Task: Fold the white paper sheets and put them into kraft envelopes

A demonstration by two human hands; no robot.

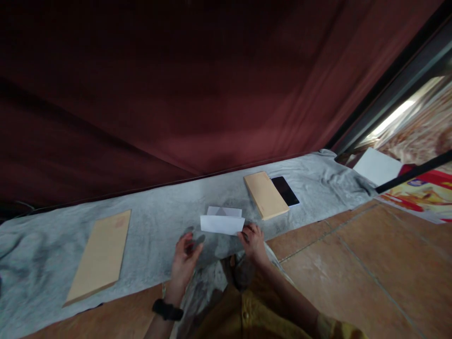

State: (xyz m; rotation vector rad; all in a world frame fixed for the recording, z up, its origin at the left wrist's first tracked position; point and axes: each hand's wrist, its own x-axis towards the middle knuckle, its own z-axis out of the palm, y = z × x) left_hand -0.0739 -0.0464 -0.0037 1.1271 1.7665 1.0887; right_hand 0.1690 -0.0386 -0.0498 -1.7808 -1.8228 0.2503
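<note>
A folded sheet of white paper (pixel 222 225) is in front of me, low over the grey cloth, its near flap standing up before a second panel behind. My right hand (pixel 253 239) pinches the paper's lower right corner between thumb and fingers. To the left of the paper, my left hand (pixel 186 254) is apart from it, thumb and fingers curved with a gap between them and nothing held. A dark watch is on the left wrist.
The grey cloth (pixel 158 212) covers a long low surface against a dark red curtain (pixel 212 117). A brown envelope (pixel 102 254) lies left. More brown envelopes (pixel 266 194) and a dark-screened phone (pixel 285 190) lie right. Tiled floor (pixel 335 268) and a colourful printed box (pixel 423 193) are farther right.
</note>
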